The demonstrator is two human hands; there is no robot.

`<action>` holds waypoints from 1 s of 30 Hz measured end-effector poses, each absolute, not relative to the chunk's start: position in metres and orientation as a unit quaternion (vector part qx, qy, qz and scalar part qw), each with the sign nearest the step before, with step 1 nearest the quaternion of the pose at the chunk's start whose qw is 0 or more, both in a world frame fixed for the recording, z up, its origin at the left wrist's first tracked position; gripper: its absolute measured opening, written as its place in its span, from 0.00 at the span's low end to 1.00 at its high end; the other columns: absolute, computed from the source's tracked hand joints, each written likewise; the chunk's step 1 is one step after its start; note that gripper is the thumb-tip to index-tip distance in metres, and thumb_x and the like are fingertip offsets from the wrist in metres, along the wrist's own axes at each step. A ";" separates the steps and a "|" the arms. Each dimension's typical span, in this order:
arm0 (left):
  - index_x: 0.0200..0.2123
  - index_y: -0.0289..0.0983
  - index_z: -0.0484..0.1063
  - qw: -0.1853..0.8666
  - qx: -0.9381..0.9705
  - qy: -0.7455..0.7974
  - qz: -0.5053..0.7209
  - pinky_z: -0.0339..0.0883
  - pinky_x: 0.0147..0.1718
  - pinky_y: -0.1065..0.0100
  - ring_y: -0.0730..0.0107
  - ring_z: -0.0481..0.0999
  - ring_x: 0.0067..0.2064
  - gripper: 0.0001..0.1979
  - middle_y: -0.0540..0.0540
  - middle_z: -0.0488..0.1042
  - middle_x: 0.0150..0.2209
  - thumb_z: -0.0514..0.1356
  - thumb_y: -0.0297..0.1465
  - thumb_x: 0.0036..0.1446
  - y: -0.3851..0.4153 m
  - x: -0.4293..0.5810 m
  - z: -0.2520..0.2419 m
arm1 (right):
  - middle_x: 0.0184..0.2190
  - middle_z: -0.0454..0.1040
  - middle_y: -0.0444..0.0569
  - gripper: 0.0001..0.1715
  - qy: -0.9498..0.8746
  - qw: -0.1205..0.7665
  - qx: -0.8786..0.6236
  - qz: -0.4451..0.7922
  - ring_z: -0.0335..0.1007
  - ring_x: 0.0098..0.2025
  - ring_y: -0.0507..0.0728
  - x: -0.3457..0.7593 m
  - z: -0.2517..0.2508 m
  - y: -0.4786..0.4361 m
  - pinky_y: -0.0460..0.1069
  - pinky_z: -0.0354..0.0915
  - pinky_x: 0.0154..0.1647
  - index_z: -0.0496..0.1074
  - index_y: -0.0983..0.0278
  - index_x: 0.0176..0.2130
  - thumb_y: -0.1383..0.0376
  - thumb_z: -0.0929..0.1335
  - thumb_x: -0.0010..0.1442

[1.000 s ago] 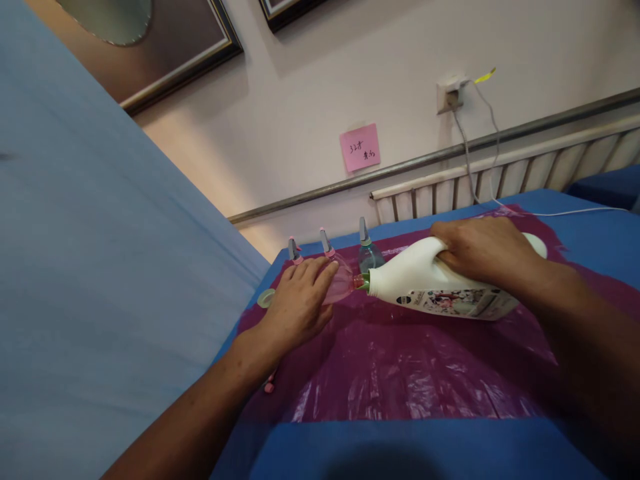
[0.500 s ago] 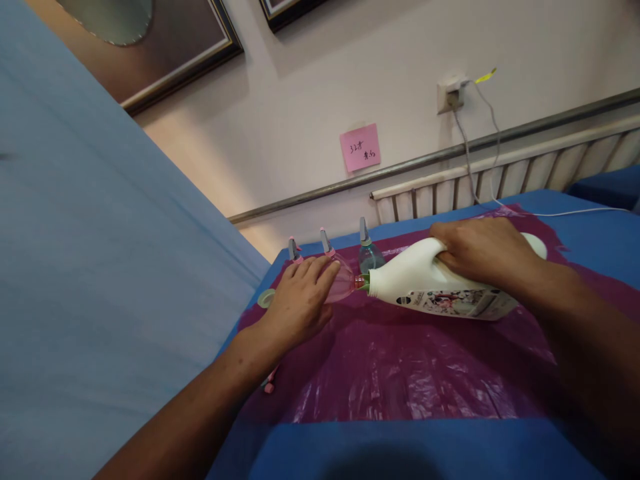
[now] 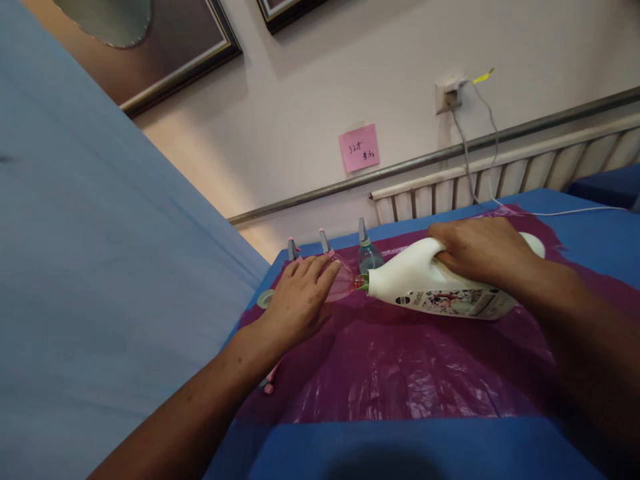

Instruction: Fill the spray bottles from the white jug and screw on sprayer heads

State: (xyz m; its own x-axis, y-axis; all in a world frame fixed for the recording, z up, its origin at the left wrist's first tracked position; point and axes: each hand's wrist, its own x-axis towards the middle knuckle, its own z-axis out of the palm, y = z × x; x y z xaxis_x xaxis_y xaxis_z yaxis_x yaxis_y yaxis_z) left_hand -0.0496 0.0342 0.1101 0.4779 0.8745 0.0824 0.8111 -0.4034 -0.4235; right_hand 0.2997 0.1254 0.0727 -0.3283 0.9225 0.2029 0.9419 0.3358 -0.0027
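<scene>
My right hand point(image 3: 475, 250) is wrapped round the handle of a white jug point(image 3: 455, 287) with a flowery label, tipped on its side. The jug's green-edged mouth meets the red-tinted neck of a clear pink bottle point(image 3: 343, 283). My left hand point(image 3: 303, 290) grips that bottle's body and hides most of it. Behind them stand a blue-tinted spray bottle point(image 3: 370, 253) and a pink spray bottle, of which mainly the grey spray head point(image 3: 325, 241) shows. Another grey spray head point(image 3: 293, 250) rises beyond my left fingers. Under my left forearm lies a loose pink and grey spray head point(image 3: 270, 381), partly covered.
A pale green round cap point(image 3: 265, 299) lies near the left edge. Purple plastic sheeting point(image 3: 400, 373) covers part of the blue tabletop point(image 3: 450, 447). A blue curtain point(image 3: 100, 267) hangs at left; a white cable point(image 3: 580, 212) crosses the back right. The wall holds a pink note point(image 3: 360, 148).
Almost nothing differs. The jug and the pink bottle stay mouth to mouth in my hands, and the view has shifted very slightly.
</scene>
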 end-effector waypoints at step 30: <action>0.78 0.35 0.63 0.240 -0.820 -0.496 0.157 0.71 0.67 0.41 0.36 0.72 0.75 0.39 0.31 0.66 0.80 0.65 0.27 0.65 0.037 -0.037 0.122 | 0.45 0.87 0.61 0.19 -0.819 0.082 -0.566 -0.050 0.77 0.39 0.64 0.297 0.079 0.120 0.56 0.45 0.35 0.79 0.61 0.51 0.60 0.62 0.72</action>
State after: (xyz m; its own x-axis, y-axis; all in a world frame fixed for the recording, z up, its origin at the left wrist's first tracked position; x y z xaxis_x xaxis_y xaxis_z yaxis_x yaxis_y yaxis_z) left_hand -0.0367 0.0370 0.1223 0.4589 0.8883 -0.0197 0.7376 -0.3932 -0.5490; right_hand 0.2967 0.1196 0.0793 -0.3460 0.9186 0.1910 0.9350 0.3544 -0.0106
